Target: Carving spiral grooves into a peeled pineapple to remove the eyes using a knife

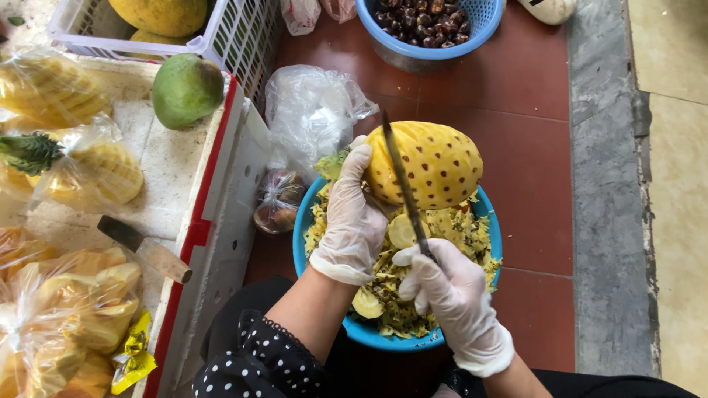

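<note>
Well left of the left hand [354, 221]: clear plastic bags of peeled yellow fruit [96, 173], stacked on a white box. Just left of it: small knotted clear bag with dark contents [276, 200]. Above: crumpled empty clear bag [310, 110].

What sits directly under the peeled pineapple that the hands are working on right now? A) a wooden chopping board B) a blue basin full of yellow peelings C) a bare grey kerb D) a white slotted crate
B: the left hand holds the peeled pineapple above the blue basin heaped with peelings, while the right hand holds the knife against the fruit.
</note>
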